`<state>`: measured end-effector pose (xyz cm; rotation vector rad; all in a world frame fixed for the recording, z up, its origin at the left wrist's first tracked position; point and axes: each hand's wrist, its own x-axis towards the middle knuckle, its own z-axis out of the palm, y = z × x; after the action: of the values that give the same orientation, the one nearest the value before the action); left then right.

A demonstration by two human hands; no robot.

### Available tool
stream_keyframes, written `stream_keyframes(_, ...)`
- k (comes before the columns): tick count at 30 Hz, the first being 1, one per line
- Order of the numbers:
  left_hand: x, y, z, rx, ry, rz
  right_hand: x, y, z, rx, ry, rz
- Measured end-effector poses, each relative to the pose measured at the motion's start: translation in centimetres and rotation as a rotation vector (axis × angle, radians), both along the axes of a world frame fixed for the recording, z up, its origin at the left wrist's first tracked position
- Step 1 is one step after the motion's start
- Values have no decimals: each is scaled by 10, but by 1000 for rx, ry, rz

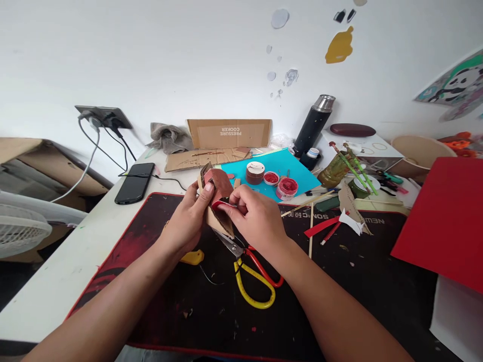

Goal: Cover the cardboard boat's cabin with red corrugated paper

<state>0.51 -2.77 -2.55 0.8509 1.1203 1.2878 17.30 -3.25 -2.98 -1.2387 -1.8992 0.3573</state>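
My left hand [191, 217] is closed around a small cardboard piece [219, 183] with a reddish-brown painted face, holding it above the mat. Against its open lower side, my right hand [256, 213] pinches a red paper strip [219, 203]; part of the strip is hidden by the fingers. Just below both hands lies a pair of scissors [256, 289] with one yellow and one red handle. A yellow-handled tool [193, 257] rests under my left wrist, its kind hidden.
Paint jars [287, 188] stand on a blue sheet [302, 168] behind the hands. A phone [135, 184] lies left, near a white fan [22, 223]. To the right are a black flask [312, 123], a brush jar [335, 168], red strips [320, 226] and a red sheet [445, 216].
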Motion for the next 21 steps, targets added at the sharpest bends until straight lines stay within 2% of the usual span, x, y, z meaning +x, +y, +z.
stream_keyframes(16,3,-1,-2,6,-6,27,-2,0,0,-39,11,29)
stream_keyframes(21,5,-3,-1,17,-17,2,-1,0,0,-44,36,-10)
